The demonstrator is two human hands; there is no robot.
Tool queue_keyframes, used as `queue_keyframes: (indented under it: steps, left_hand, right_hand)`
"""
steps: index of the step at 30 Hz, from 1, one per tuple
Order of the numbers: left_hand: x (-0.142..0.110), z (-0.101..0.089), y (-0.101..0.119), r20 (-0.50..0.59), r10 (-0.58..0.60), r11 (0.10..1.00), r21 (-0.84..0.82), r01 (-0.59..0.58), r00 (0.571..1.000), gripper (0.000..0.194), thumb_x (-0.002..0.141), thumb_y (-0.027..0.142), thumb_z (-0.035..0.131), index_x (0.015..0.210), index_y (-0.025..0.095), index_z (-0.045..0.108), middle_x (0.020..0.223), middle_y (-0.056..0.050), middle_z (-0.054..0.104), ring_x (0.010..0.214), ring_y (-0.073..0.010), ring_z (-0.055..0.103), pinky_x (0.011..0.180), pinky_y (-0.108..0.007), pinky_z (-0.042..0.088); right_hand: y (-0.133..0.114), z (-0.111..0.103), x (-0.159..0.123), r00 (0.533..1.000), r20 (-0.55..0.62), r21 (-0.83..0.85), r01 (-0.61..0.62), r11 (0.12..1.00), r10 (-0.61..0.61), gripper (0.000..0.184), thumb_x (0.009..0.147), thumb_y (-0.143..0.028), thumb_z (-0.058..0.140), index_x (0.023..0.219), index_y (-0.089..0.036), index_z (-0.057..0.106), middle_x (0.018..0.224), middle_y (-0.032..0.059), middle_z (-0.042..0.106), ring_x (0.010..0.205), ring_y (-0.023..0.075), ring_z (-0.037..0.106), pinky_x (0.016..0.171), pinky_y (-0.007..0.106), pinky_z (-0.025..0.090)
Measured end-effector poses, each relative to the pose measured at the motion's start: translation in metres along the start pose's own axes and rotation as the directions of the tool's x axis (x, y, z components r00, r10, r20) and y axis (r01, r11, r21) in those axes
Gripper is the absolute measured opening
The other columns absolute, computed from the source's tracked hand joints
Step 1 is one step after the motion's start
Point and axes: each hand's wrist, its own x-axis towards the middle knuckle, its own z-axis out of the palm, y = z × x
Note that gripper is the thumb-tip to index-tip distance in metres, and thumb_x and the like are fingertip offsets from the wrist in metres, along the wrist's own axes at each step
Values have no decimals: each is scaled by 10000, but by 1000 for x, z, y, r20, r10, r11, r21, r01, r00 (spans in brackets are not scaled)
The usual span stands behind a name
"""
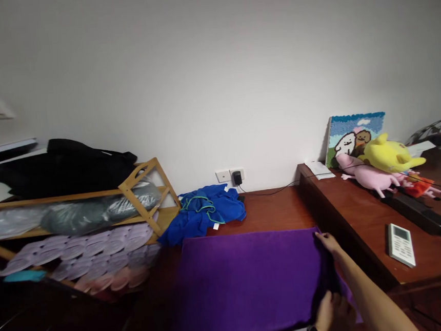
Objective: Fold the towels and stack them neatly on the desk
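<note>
A purple cloth (249,281) lies spread over the low wooden surface in front of me, its far edge nearly straight. At its far right corner, my right hand (329,242) pinches the fabric between thumb and fingers. Lower down, my left hand (333,314), with a dark band on its wrist, is closed on the cloth near the front right corner. Between the two hands the right side is bunched and in shadow. Beyond the far left corner lies a crumpled blue cloth (212,207) with green edging.
To the left stands a wooden rack (151,192) with a black bag (69,166) and lilac slippers (92,246). The higher desk at right holds a white remote (401,245), plush toys (389,156), a picture (351,136) and a power strip (417,212). A plug (237,178) sits in the wall.
</note>
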Motion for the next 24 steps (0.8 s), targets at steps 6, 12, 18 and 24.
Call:
queue_keyframes:
  steps: [6, 12, 18, 24]
  left_hand:
    - [-30, -8, 26, 113, -404, 853, -313, 419, 908, 150, 793, 233, 683, 923, 305, 704, 789, -143, 731, 756, -318, 682, 664, -473, 465]
    - [-89, -92, -12, 317, -878, 73, -653, 754, 360, 521, 711, 281, 681, 1226, 298, 607, 1213, -166, 697, 1193, -361, 621, 1019, -520, 447]
    - [-193, -188, -66, 370, -927, -339, -898, 281, 65, 738, 755, 526, 675, 1414, 238, 510, 1360, -177, 627, 1245, -344, 619, 953, -440, 540]
    - [-330, -228, -97, 261, -876, -275, -961, -26, -406, 796, 634, 570, 749, 1308, 184, 577, 1199, -155, 692, 1094, -351, 708, 811, -375, 608]
  right_hand:
    - [-27, -22, -17, 996, 62, 18, -73, 997, 71, 298, 927, -384, 680, 724, -182, 600, 623, -67, 604, 586, 121, 598, 660, 289, 516]
    - [-98, -3, -39, 991, 121, 19, 56, 998, -58, 226, 902, -339, 594, 720, -207, 569, 530, -50, 551, 513, 149, 564, 572, 283, 455]
    - [-213, 135, -74, 910, 290, -43, 321, 946, -296, 245, 902, -394, 623, 760, -195, 609, 658, -9, 639, 690, 172, 640, 686, 285, 499]
    - [-283, 349, -167, 756, 520, -95, 515, 852, -399, 269, 958, -433, 672, 963, -164, 675, 951, 13, 705, 851, 163, 673, 813, 364, 573]
